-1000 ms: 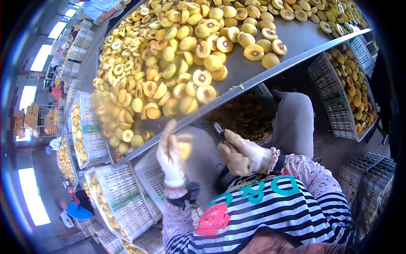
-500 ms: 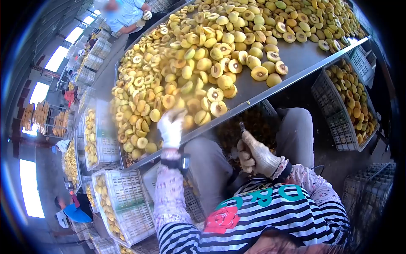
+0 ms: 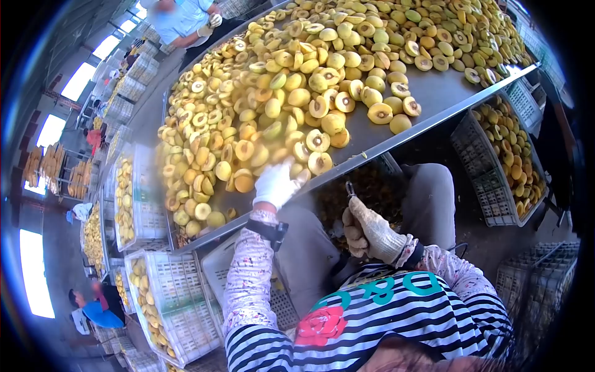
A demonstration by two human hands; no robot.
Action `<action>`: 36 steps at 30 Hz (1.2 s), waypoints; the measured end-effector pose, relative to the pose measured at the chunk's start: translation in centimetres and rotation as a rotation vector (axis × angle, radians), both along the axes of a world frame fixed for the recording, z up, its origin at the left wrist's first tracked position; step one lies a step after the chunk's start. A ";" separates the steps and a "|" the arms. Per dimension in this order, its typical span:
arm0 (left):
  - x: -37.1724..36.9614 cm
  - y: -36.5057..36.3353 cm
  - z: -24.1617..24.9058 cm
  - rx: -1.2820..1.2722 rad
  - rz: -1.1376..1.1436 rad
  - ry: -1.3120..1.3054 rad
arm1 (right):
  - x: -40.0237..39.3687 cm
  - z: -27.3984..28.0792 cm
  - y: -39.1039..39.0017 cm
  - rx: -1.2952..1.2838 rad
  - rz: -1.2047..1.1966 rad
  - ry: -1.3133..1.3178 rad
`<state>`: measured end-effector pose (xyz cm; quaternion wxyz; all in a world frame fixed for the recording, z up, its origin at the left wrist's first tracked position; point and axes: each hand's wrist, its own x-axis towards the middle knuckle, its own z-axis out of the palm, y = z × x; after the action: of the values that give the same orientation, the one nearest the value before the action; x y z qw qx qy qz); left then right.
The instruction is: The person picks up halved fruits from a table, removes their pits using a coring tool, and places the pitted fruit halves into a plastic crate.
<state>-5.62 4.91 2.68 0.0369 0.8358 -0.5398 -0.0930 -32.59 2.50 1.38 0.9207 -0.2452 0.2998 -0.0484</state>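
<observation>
My left hand [image 3: 276, 185], in a white glove, is at the table's near edge, its fingers closed around what looks like a yellow peach half [image 3: 302, 177]; motion blurs the fingertips. Beside and beyond it lies a wide heap of halved yellow peaches [image 3: 273, 105], some cut side up with brown pits or hollows showing. My right hand [image 3: 374, 230], in a beige knitted glove, is over my lap, wrapped round a small metal tool [image 3: 350, 188] whose looped tip points up past the thumb. The tool's handle is hidden in the glove.
The metal table [image 3: 434, 93] has a raised rim [image 3: 396, 141]. Crates of peaches stand at right [image 3: 496, 186] and left [image 3: 176, 304]. Between my knees is a dark container [image 3: 372, 192] with pieces in it. Across the table stands another person [image 3: 186, 25] with gloved hands.
My left hand has moved right and toward me, from the heap to the table's edge, with the wrist turned. My right hand and its tool shifted slightly left.
</observation>
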 end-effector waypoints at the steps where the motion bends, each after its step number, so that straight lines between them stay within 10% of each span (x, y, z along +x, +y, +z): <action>1: -0.2 -0.5 0.6 0.051 0.062 0.095 | -0.1 0.0 0.2 -0.024 0.013 -0.013; 5: 4.2 1.3 -5.9 -0.495 0.178 0.543 | -0.4 -0.5 0.4 -0.098 0.073 -0.080; 9: -2.8 6.0 1.2 -0.657 0.476 1.243 | -0.3 1.8 0.0 -0.221 0.196 -0.010; 19: -11.8 7.4 2.2 -0.910 0.336 1.118 | 1.8 2.4 1.6 -0.504 0.440 0.100; 24: -13.2 6.0 1.3 -1.093 0.612 1.631 | 2.6 1.0 2.5 -0.624 0.382 0.192; 31: -11.1 7.1 0.8 -0.901 0.527 1.693 | 3.2 -1.6 3.8 -0.874 0.337 -0.016; 36: -8.9 6.9 0.2 -0.573 0.184 2.002 | 1.6 0.4 2.3 -0.039 0.509 -0.063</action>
<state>-14.48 11.78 2.89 0.6709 0.3746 -0.1987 -0.6084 -30.96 4.76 1.74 0.9073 -0.3288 0.1986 0.1713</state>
